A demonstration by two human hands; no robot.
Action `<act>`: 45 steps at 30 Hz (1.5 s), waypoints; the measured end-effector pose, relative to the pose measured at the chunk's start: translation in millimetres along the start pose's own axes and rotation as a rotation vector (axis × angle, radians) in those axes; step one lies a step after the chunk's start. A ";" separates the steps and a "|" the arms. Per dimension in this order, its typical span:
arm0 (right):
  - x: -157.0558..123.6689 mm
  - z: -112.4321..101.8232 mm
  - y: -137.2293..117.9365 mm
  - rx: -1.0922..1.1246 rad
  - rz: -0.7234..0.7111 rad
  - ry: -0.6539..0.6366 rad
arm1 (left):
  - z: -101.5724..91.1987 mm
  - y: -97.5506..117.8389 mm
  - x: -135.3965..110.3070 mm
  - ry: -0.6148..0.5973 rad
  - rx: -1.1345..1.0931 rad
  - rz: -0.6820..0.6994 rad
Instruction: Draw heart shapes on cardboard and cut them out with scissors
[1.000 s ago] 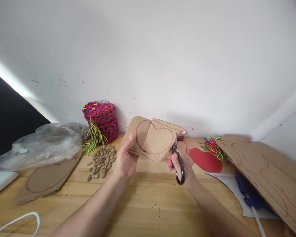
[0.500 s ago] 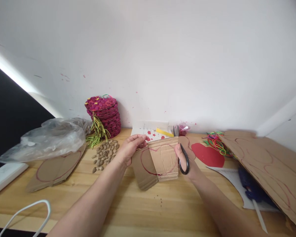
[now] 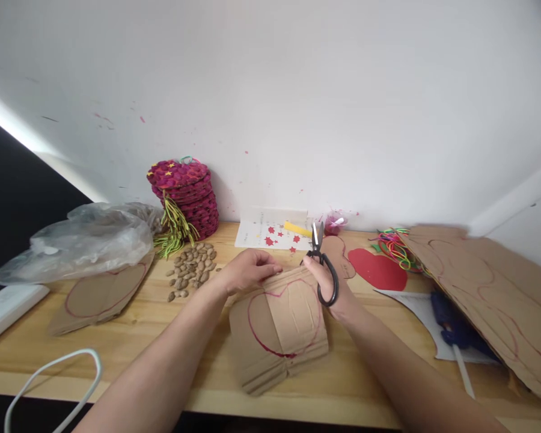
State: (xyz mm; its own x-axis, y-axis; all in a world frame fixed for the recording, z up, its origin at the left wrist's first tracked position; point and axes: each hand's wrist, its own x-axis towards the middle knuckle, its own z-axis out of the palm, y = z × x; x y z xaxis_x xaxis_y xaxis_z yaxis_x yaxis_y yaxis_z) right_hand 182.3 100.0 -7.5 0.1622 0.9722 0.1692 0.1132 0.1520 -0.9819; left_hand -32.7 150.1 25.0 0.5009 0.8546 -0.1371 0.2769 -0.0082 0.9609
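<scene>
A piece of brown cardboard with a red heart outline drawn on it lies tilted toward me over the wooden table. My left hand grips its far edge, fingers curled over the top. My right hand holds black-handled scissors with the blades pointing up and nearly closed, just beyond the cardboard's far right corner. The right hand's fingers also touch that corner.
A stack of crimson woven discs stands at the wall, with seeds, a plastic bag and a marked cardboard sheet to the left. A star sticker sheet, red cut-out, coloured bands, large cardboard sheets and blue glue gun lie right.
The heart cardboard has come down from upright in front of the wall to nearly flat near the table's front edge. Both hands moved toward me with it; the scissors left the cardboard's edge.
</scene>
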 end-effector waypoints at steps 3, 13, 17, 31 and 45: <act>0.1 0.0 5.4 -0.021 -0.006 -0.049 | 2.6 -1.2 0.6 -0.032 -0.035 -0.040; 2.0 -6.5 -14.6 -0.170 -0.105 0.144 | 0.1 1.5 -4.8 -0.185 0.166 0.023; 0.3 -6.5 -20.9 -0.205 -0.158 0.214 | 10.5 6.5 -7.4 -0.054 0.378 0.079; 5.9 -9.8 -20.3 0.183 0.056 0.054 | -16.6 12.7 -4.5 0.468 0.264 0.231; -20.7 8.2 0.8 -0.019 0.103 -0.332 | -13.4 -1.4 5.9 0.958 -0.029 0.396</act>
State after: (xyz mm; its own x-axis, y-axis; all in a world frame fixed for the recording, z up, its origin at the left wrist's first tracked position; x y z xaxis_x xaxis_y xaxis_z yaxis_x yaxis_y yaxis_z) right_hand 171.0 81.4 -12.5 -0.1541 0.9876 0.0296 0.1314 0.0502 -0.9901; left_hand -41.1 162.1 26.1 -0.3140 0.8482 0.4266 0.2086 -0.3768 0.9025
